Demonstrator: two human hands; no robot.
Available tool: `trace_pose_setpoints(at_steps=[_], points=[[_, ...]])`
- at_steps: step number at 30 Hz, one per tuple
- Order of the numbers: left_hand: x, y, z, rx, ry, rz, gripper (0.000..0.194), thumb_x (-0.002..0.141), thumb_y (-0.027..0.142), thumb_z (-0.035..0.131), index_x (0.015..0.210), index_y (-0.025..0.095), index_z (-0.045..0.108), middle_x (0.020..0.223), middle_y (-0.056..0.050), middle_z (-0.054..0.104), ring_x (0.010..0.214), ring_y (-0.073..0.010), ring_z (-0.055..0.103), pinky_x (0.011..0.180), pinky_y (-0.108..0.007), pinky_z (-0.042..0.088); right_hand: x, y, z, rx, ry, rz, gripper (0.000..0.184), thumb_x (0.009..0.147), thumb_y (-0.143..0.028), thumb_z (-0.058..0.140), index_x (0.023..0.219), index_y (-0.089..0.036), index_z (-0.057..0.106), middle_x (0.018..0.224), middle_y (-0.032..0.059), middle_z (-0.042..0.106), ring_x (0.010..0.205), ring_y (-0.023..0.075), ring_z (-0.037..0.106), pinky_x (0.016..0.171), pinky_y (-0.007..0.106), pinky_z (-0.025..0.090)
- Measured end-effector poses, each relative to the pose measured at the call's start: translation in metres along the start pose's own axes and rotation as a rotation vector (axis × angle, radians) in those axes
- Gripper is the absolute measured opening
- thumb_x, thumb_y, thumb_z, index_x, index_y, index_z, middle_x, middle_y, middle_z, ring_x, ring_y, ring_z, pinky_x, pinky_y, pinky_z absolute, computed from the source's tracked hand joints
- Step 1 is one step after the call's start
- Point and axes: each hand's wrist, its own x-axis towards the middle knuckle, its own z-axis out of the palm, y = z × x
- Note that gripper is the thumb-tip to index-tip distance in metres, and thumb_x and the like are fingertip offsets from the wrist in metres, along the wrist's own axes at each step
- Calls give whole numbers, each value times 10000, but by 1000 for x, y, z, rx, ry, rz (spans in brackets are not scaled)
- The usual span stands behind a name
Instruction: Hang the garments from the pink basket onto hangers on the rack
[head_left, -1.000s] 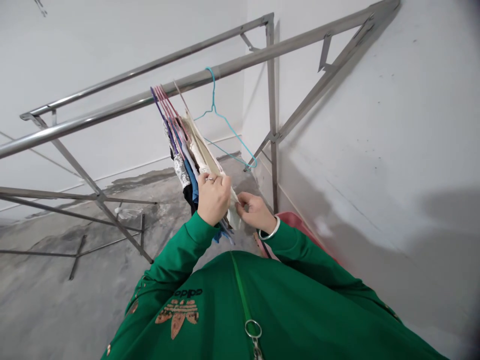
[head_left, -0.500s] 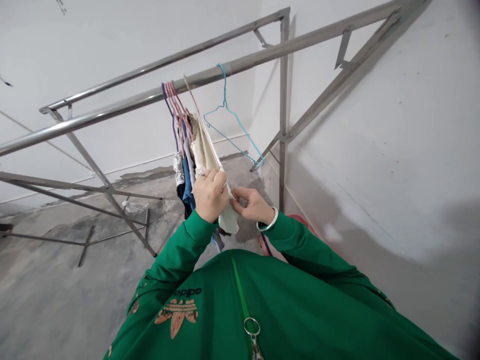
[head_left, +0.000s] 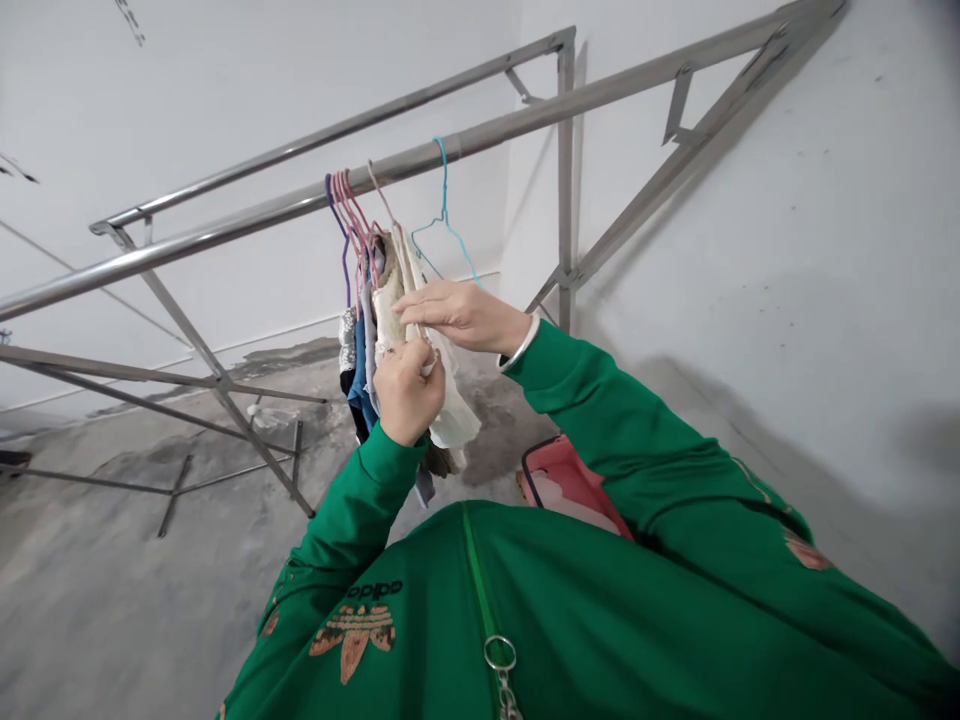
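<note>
A cream-white garment (head_left: 454,412) hangs from a pale pink hanger (head_left: 382,193) on the metal rail (head_left: 517,122). My left hand (head_left: 409,394) is closed in a fist at the near shoulder of this garment; the exact spot it pinches is hidden. Just above it, my right hand (head_left: 468,317) is stretched out flat, its fingertips over the upper part of the cloth. Left of the cream garment, several more clothes hang close together, among them a blue one (head_left: 361,375), on pink hangers and a purple hanger (head_left: 344,235).
A bare light-blue hanger (head_left: 444,195) hangs on the rail behind my right hand. The folding metal rack (head_left: 217,375) has crossed legs on the concrete floor (head_left: 187,590). A pink basin-like container (head_left: 566,475) stands below my right forearm. White walls (head_left: 750,330) close in behind and right.
My right hand has let go of the garment's lower edge and moved up and left, its fingers now straightened. My left hand stays closed on the cloth, shifted slightly left and down.
</note>
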Motion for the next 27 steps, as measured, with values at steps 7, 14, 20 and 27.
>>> trace_pose_setpoints(at_steps=[7, 14, 20, 27], points=[[-10, 8, -4, 248, -92, 188, 251, 835, 105, 453, 612, 219, 464, 624, -46, 535, 680, -209, 508, 637, -344, 305, 6, 4, 22, -148, -16, -10, 316, 975, -172, 345, 1139, -120, 611, 1216, 135, 620, 1173, 195, 563, 1003, 427, 475], [-31, -1, 5, 370, -289, 243, 200, 873, 117, 454, 737, 210, 567, 700, -68, 602, 737, -233, 555, 653, -358, 336, 11, -8, -10, -61, 342, 101, 341, 1022, -371, 294, 1047, -165, 566, 1050, 73, 601, 1057, 151, 573, 962, 387, 477], [-28, -10, 14, 392, -487, 142, 191, 895, 127, 411, 857, 190, 587, 811, -89, 637, 819, -241, 604, 624, -336, 363, 21, -6, -27, -18, 255, 97, 418, 973, -542, 350, 891, -172, 526, 887, 41, 548, 848, 120, 536, 806, 305, 486], [-19, -17, 36, 387, -727, -13, 255, 886, 88, 348, 1012, 151, 562, 958, -136, 651, 920, -263, 635, 643, -320, 406, 34, -3, -35, 25, 417, 127, 504, 975, -582, 248, 848, -175, 516, 876, 37, 524, 896, 135, 539, 873, 363, 482]])
